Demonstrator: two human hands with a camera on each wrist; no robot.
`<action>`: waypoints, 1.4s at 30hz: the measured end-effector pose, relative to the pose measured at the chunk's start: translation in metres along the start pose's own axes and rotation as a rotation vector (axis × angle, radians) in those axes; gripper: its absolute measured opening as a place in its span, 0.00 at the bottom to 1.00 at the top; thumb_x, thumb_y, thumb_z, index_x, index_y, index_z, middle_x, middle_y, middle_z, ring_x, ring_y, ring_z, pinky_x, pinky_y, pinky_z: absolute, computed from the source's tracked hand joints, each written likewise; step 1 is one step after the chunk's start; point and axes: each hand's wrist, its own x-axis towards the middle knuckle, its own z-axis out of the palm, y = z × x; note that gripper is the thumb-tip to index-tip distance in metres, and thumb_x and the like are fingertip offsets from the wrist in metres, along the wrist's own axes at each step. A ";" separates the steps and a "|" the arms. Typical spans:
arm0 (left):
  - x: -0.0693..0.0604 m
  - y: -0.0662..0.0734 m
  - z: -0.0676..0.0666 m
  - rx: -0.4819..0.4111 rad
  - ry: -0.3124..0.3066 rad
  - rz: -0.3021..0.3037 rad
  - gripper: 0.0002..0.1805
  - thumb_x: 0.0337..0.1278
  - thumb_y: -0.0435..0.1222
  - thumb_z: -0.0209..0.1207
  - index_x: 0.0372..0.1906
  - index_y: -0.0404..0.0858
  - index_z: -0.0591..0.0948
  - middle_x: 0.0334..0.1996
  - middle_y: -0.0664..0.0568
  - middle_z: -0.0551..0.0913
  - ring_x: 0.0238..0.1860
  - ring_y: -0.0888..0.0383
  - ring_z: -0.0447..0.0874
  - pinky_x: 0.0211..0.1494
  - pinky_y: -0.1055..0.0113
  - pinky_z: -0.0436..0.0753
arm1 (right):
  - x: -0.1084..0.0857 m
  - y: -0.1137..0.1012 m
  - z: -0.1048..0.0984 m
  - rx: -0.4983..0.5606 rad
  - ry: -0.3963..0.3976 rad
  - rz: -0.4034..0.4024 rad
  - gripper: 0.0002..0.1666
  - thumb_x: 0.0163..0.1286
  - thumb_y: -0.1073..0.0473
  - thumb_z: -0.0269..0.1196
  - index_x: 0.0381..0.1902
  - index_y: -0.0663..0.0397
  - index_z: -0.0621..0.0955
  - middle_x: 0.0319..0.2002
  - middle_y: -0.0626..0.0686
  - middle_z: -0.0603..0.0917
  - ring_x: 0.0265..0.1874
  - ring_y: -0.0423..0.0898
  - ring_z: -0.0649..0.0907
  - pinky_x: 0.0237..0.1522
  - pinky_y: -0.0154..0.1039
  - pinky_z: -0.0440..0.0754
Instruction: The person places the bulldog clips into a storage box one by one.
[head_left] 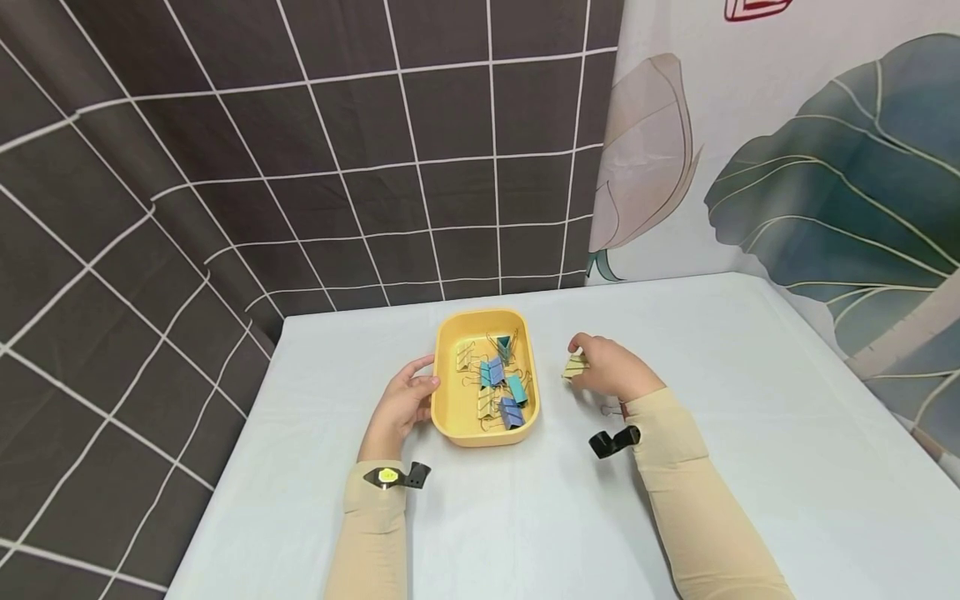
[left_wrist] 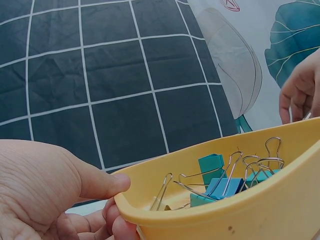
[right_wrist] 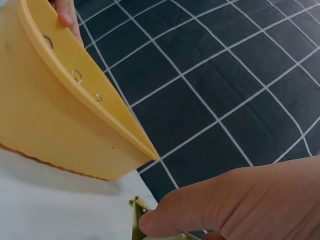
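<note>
A yellow plastic bin [head_left: 446, 417] holds several binder clips in blue, teal, green and pale yellow, among them a blue binder clip [head_left: 512, 413]. My left hand [head_left: 403, 404] grips the bin's left rim; in the left wrist view the thumb lies on the rim and the fingers curl round the outer wall. To the right of the bin, my right hand [head_left: 613, 368] pinches a pale yellow binder clip [head_left: 575, 365] low over the table. That same clip [right_wrist: 138, 216] shows under the thumb in the right wrist view, partly cut off by the frame's lower edge.
A white cloth covers the table [head_left: 525, 517]. Under the right wrist, wire handles [head_left: 611, 410] of something mostly hidden show on the cloth. A dark gridded curtain [head_left: 360, 167] hangs behind and to the left, and a leaf-printed cloth [head_left: 750, 167] at the back right.
</note>
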 end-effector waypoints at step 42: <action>-0.003 0.001 0.001 0.003 -0.003 0.007 0.26 0.70 0.31 0.59 0.70 0.48 0.73 0.50 0.39 0.83 0.32 0.54 0.84 0.29 0.66 0.83 | -0.001 -0.064 0.020 0.054 0.165 -0.303 0.32 0.63 0.55 0.73 0.63 0.57 0.76 0.60 0.57 0.82 0.60 0.56 0.80 0.65 0.53 0.75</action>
